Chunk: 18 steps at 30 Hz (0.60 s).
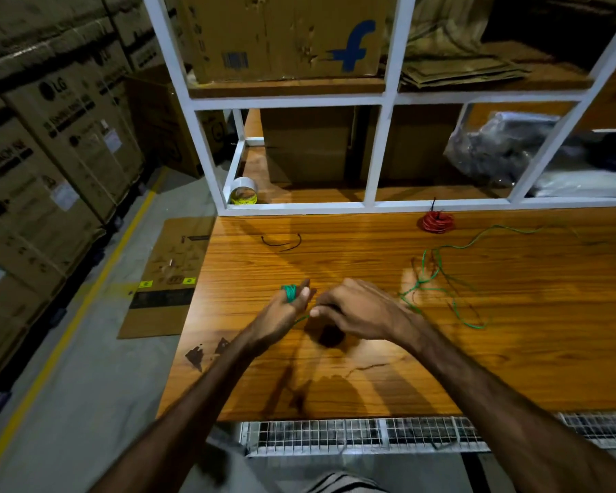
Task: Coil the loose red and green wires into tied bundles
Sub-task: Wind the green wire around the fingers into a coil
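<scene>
The wooden table (352, 265) shows bare surface across its left and near portions. Right of centre, loose green wire (438, 265) sprawls in loops across the top. A tied red wire bundle (437, 222) lies near the far edge; a black tie (281, 241) lies far left. The white shelf frame (377, 208) walls off the far edge. Stacked cartons (50, 137) line the aisle at left.

a tape roll (243, 195) stood in the white rack (374, 154) behind the table (512, 350). a box (281, 37) with a blue logo sat on the upper shelf. stacked cartons (50, 137) lined the left, and flat cardboard (160, 279) lay on the floor.
</scene>
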Motion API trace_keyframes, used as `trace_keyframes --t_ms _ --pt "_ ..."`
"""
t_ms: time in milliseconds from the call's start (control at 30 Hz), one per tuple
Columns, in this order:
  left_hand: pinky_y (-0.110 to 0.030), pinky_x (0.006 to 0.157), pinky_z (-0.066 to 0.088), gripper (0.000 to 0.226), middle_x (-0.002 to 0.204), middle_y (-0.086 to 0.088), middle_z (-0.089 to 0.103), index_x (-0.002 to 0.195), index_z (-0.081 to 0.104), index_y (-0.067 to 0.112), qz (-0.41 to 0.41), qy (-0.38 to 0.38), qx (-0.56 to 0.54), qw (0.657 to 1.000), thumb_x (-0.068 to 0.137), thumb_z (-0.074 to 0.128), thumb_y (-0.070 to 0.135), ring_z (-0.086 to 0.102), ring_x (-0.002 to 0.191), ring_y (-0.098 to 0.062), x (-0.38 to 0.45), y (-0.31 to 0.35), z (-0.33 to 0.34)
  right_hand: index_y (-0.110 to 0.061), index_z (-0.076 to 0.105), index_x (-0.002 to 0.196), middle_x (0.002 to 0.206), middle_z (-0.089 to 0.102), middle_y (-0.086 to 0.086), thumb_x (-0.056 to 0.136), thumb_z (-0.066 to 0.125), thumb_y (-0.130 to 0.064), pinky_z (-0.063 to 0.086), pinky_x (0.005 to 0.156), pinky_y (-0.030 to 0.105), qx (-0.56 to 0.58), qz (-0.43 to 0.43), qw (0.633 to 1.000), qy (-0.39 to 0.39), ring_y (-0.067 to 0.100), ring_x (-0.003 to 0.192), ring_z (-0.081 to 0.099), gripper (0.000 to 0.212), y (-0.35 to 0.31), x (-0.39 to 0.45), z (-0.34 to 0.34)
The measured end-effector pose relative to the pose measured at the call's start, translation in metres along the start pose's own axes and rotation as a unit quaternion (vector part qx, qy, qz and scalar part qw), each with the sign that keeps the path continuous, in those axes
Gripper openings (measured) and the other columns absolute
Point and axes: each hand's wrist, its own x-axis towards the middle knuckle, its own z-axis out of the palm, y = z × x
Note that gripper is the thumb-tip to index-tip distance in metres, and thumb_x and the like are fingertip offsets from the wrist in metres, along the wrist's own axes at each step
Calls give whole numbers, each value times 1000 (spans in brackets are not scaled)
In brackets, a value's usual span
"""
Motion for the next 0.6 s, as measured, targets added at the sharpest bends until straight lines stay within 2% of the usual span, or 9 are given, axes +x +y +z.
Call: trace_keyframes --t_ms 67,100,200,267,333,400,433,500,600 --pt "-39 104 52 49 118 -6 73 120 63 15 -54 -79 -51 994 107 36 54 69 105 -10 -11 5 13 -29 70 101 85 74 3 104 50 -48 34 61 31 -1 -27 1000 4 26 77 65 28 -6 3 -8" --pt "-42 102 52 63 113 -13 74 118 61 9 -95 -108 -122 982 103 31 62 72 102 -17 -13 7 20 -28 70 98 80 72 0 104 51 -46 35 60 31 2 -29 1000 3 23 70 61 26 -8 5 -12" --pt "-43 108 47 121 119 -32 68 130 59 -8 -181 -227 -239 927 75 15 90 69 113 -37 -14 9 22 -29 59 82 67 59 -8 104 52 -46 38 55 36 20 -4 1000 -9 12 60 49 29 -5 8 -14" --pt "-36 106 48 116 123 -27 69 131 63 -5 -169 -291 -226 914 79 17 89 66 119 -35 -19 12 15 -24 61 83 72 65 -7 103 48 -46 47 57 43 43 5 999 -4 12 62 56 32 2 8 -8" --pt "-27 98 52 81 123 -19 71 135 64 3 -126 -331 -238 905 93 45 70 66 121 -31 -28 13 10 -22 63 86 72 66 -4 103 46 -49 48 59 43 67 13 998 14 12 64 58 36 7 7 -2" --pt "-20 90 56 52 122 -12 74 135 65 8 -86 -360 -283 885 94 67 40 68 119 -26 -33 10 8 -20 59 82 66 62 -3 105 49 -49 43 58 39 95 26 994 40 12 61 56 39 8 6 3" --pt "-19 89 56 46 123 -10 73 136 64 8 -63 -371 -307 874 95 68 27 67 120 -26 -35 10 6 -19 56 79 63 59 -3 106 50 -48 40 57 39 110 33 992 52 13 59 53 39 8 5 4" --pt "-21 101 51 45 137 -15 65 146 52 3 -8 -396 -372 840 101 53 5 59 132 -29 -35 10 1 -18 54 80 62 56 -3 106 50 -44 37 58 40 129 48 989 56 15 60 52 37 9 -1 9" --pt "-30 117 39 58 156 -23 42 155 30 -3 64 -348 -483 801 100 38 -15 40 146 -36 -38 21 0 -19 64 97 80 71 4 104 49 -38 41 61 39 116 52 990 55 24 74 64 26 10 -10 22"
